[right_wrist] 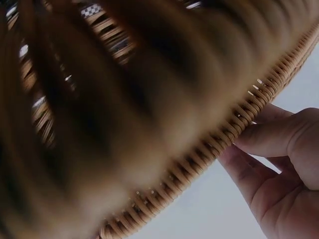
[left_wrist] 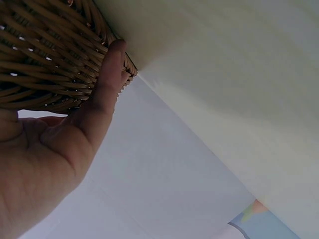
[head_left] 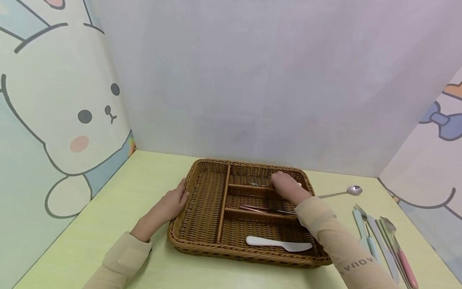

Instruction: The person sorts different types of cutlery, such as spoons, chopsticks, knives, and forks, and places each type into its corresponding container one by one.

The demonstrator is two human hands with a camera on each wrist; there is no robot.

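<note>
A brown wicker basket (head_left: 202,204) with several compartments sits on the table. My left hand (head_left: 171,202) rests against its left side, one finger (left_wrist: 108,74) stretched straight along the outer wall. My right hand (head_left: 286,186) reaches into the back right compartment, fingers curled around a slim piece of cutlery (head_left: 254,184) whose metal end shows to its left; its kind is hidden. In the right wrist view, the weave blocks what lies between thumb and fingers. Thin reddish metal cutlery (head_left: 252,208) lies by the middle compartment, and a white spreader knife (head_left: 278,243) in the front one.
Right of the basket lies a long-handled metal spoon (head_left: 353,190). Nearer, beside my right sleeve, are a fork (head_left: 362,211), knives with pale blue handles (head_left: 359,224) and a pink-handled fork (head_left: 406,265). Walls (head_left: 252,100) enclose the table (head_left: 151,172) behind and at both sides.
</note>
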